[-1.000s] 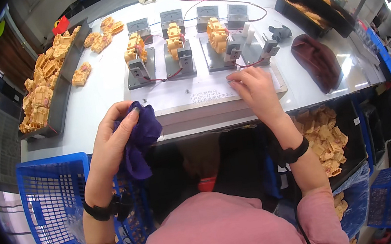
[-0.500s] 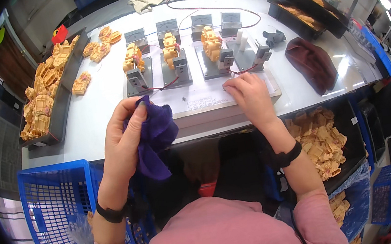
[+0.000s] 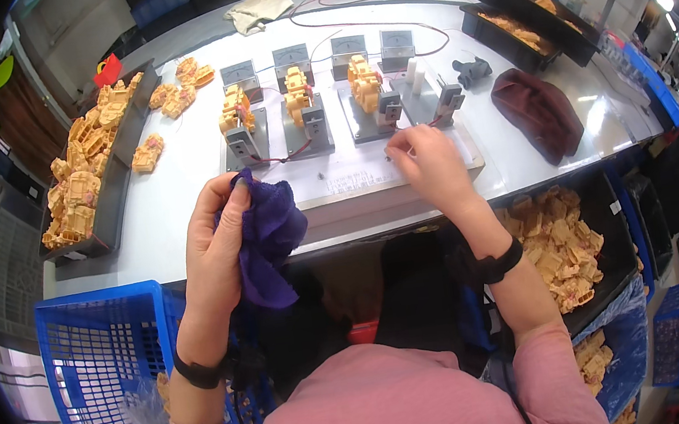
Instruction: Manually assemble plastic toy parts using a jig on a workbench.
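Note:
My left hand (image 3: 217, 235) is closed around a crumpled purple cloth (image 3: 271, 229), its thumb pressing the top and the rest hanging past the bench's front edge. Low over the front of a white board (image 3: 338, 204), my right hand (image 3: 433, 165) has its fingers curled into a pinch. Whatever lies between those fingertips, if anything, is too small to make out. Behind the hands stands a row of grey test fixtures (image 3: 313, 122) with small meters (image 3: 291, 55) at the back. Yellow plastic parts (image 3: 364, 83) sit on three of the fixtures; the rightmost bears a white post (image 3: 418, 77).
A black tray (image 3: 124, 145) of yellow parts is at left, with loose parts (image 3: 147, 153) beside it. At right lie a dark brown cloth (image 3: 538, 115) and a small dark grey object (image 3: 472, 71). Blue crate (image 3: 100, 296) and a parts bin (image 3: 560, 248) flank my lap.
My right fingers have drawn closer into a pinch, almost in the same place. The left hand still grips the purple cloth. The whole view has shifted slightly.

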The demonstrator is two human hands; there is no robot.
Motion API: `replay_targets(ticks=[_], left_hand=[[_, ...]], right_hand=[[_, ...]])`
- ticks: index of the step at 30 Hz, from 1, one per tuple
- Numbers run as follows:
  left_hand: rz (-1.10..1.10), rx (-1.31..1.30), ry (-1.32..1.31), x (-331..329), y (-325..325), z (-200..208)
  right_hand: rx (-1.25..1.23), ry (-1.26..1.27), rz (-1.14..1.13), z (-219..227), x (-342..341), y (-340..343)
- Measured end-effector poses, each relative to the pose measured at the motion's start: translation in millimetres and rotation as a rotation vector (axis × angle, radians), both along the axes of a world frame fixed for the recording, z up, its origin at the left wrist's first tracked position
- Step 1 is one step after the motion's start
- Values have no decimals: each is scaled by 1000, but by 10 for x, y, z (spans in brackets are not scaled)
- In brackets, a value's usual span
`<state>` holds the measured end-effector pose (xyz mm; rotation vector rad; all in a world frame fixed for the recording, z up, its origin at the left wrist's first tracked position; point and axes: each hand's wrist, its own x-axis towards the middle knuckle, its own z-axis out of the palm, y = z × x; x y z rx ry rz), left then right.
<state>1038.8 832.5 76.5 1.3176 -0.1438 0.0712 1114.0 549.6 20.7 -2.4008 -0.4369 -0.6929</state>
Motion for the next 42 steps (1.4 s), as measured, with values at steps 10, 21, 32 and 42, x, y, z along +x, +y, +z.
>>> replay_targets(ticks=[10,21,32,42], left_hand=[[-55,580,-476,61,-519,437],[54,176,-303,420,-692,313],[-210,-4,-189,107,-1201,285],[-505,-160,59,371,-1156,174]], right_hand=[[952,-51,393,1240,75,434],[1153,193,546,1171,8,487],[560,-250,92,858,0,310],[636,-248,-287,1009,182,-1257]])
